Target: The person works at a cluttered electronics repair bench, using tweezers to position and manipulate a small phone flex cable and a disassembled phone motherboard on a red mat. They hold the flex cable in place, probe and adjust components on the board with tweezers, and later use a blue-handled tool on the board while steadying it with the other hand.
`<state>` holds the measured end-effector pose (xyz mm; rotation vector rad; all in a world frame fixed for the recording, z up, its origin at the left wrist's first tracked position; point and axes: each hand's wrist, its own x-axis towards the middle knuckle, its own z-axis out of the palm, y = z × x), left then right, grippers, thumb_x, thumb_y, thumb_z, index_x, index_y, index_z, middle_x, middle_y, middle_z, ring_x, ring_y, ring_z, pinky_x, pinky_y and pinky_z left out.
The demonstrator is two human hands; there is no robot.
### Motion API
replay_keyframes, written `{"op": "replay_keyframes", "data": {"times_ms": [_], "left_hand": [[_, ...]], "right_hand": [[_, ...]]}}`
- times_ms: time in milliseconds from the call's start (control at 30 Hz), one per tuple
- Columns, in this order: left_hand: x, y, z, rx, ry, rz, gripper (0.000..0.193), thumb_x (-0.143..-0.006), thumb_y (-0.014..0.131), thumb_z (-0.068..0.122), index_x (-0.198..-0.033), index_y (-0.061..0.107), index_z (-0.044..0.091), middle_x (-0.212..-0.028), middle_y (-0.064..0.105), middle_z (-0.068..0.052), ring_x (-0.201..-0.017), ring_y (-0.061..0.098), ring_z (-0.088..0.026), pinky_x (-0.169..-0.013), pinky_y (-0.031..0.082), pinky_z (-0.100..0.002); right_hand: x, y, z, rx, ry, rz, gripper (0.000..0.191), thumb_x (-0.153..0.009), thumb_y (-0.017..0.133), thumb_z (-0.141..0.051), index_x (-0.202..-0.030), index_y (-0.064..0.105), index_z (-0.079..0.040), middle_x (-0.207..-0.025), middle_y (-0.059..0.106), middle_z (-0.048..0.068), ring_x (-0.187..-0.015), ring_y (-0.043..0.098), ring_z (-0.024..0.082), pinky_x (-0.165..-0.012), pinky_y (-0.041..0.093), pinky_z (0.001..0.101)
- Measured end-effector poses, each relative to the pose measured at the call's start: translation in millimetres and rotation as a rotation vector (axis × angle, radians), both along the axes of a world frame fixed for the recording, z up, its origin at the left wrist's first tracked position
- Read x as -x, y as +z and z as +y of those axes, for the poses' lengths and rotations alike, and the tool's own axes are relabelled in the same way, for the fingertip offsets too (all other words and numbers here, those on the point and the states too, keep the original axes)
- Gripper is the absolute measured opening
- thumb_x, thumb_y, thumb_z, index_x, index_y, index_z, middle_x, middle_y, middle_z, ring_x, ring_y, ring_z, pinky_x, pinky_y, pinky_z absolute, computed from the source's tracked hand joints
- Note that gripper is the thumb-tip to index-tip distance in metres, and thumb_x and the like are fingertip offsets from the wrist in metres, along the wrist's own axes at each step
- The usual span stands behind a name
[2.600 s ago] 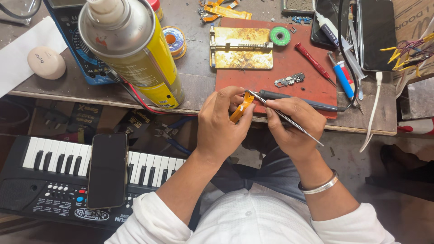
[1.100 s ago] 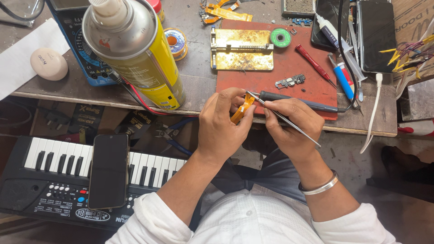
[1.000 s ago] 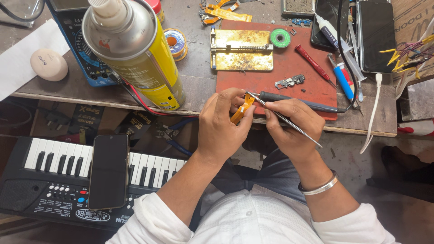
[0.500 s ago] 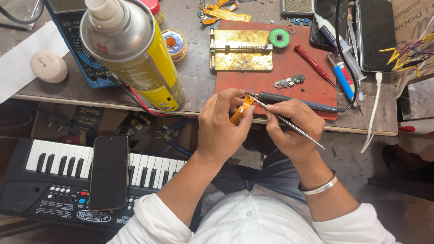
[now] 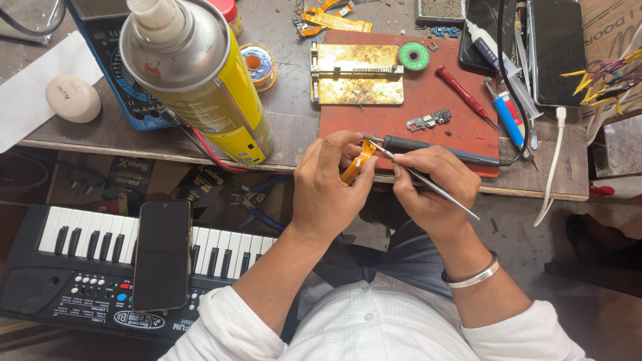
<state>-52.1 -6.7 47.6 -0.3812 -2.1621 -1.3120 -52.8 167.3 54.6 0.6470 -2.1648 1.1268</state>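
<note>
With my left hand (image 5: 328, 190) pinching the orange flex cable (image 5: 354, 162) above the bench (image 5: 287, 127) edge, my right hand (image 5: 431, 190), gripping the tweezers (image 5: 421, 177), had kept their tip at the cable's top, so the work remained in progress.

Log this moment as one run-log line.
left hand: pinches orange flex cable | right hand: holds tweezers, tips at cable | red mat behind

Single head-worn view, looking steeply down past the wearer's chest onto the near edge of the workbench (image 5: 281, 134). Close range: both forearms fill the centre. A spray can (image 5: 194, 73) looms nearest the lens, upper left.
</note>
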Motion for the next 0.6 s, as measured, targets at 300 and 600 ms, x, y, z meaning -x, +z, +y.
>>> {"op": "replay_keyframes", "data": {"times_ms": [300, 600], "left_hand": [[0.4, 0.8, -1.1, 0.005, -0.001, 0.005, 0.040, -0.088, 0.082, 0.008, -0.119, 0.057, 0.008, -0.088, 0.068, -0.005, -0.083, 0.069, -0.021, -0.082, 0.056, -0.037], [-0.6, 1.4, -0.9, 0.008, -0.005, -0.003, 0.039, -0.088, 0.082, 0.009, -0.118, 0.057, 0.008, -0.088, 0.068, -0.005, -0.082, 0.069, -0.020, -0.082, 0.056, -0.037]], "right_hand": [[0.9, 0.1, -0.7, 0.001, -0.002, 0.003, 0.019, -0.087, 0.076, 0.009, -0.103, 0.070, 0.001, -0.094, 0.073, 0.013, -0.085, 0.074, 0.022, -0.074, 0.059, 0.0282], [-0.6, 0.3, 0.1, 0.003, -0.006, -0.002, 0.019, -0.087, 0.076, 0.009, -0.103, 0.070, 0.001, -0.094, 0.073, 0.013, -0.085, 0.074, 0.022, -0.074, 0.059, 0.0280]]}}
